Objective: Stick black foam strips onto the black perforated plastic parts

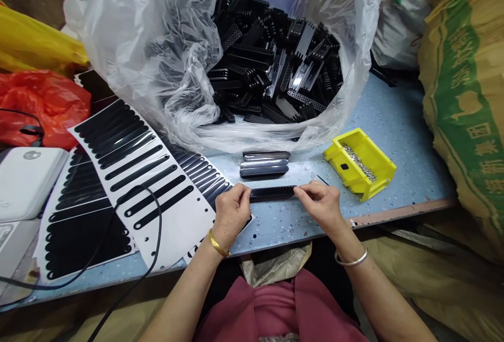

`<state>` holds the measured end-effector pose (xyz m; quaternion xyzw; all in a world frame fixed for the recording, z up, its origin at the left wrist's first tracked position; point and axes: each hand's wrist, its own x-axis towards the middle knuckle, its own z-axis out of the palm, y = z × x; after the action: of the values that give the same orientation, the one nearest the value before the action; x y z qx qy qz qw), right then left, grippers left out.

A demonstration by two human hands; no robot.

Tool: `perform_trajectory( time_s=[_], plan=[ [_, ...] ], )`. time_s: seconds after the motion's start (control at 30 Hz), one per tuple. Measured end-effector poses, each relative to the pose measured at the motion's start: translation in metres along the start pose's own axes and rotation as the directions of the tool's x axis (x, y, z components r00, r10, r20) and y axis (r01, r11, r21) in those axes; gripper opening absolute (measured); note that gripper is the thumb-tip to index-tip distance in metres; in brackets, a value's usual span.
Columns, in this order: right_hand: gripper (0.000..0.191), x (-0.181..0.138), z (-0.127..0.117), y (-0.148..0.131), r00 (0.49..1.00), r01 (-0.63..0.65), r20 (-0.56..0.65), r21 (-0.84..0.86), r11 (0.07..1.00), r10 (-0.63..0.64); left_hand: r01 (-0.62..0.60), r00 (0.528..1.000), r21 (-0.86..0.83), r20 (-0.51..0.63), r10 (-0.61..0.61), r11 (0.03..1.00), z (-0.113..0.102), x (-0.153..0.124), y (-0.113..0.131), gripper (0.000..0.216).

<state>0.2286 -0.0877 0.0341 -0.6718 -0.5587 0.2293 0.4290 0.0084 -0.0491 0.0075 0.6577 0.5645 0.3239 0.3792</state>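
Between my two hands, just above the table's front part, a long black strip-shaped piece [272, 193] is stretched out level. My left hand [233, 210] pinches its left end, and my right hand [319, 204] pinches the right end. Several glossy black bars [264, 165] lie stacked side by side a little beyond it. To the left, a white sheet of black stickers [136, 174] bears long strips with rounded ends; some places on it are bare. Whether the held piece is a bar, a sticker or both together, I cannot tell.
A big clear plastic bag [157, 69] full of black plastic parts [275, 69] fills the back. A yellow bin [378, 174] with small metal pieces stands at right. A black cable [159, 226] crosses the sheets. Woven sacks [464, 95] border the right side.
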Motion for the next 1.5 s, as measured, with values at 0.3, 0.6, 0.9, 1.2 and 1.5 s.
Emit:
perform_trajectory(
  time_s=[0.3, 0.6, 0.9, 1.2, 1.5],
  plan=[
    [0.030, -0.007, -0.003, 0.014, 0.955, -0.210, -0.135, 0.324, 0.922, 0.264, -0.007, 1.000, -0.001, -0.010, 0.007, 1.000, 0.000, 0.000, 0.002, 0.023],
    [0.035, -0.009, -0.003, 0.007, 0.931, -0.355, 0.020, 0.271, 0.895, 0.364, -0.014, 0.999, -0.003, -0.033, 0.014, 1.000, 0.000, 0.000, 0.002, 0.023],
    [0.031, 0.000, 0.011, 0.004, 0.880, -0.450, 0.003, 0.330, 0.830, 0.475, -0.024, 0.999, 0.011, -0.037, 0.024, 1.000, 0.001, 0.000, -0.001, 0.023],
    [0.020, -0.011, 0.019, -0.033, 0.989, -0.033, -0.143, -0.013, 0.999, 0.031, -0.055, 0.997, 0.035, -0.056, 0.057, 0.998, 0.002, 0.000, -0.001, 0.023],
    [0.017, -0.001, 0.003, -0.024, 0.935, -0.311, -0.051, 0.353, 0.882, 0.350, -0.076, 0.995, 0.013, -0.065, 0.077, 0.997, 0.004, 0.000, -0.004, 0.023]
  ],
)
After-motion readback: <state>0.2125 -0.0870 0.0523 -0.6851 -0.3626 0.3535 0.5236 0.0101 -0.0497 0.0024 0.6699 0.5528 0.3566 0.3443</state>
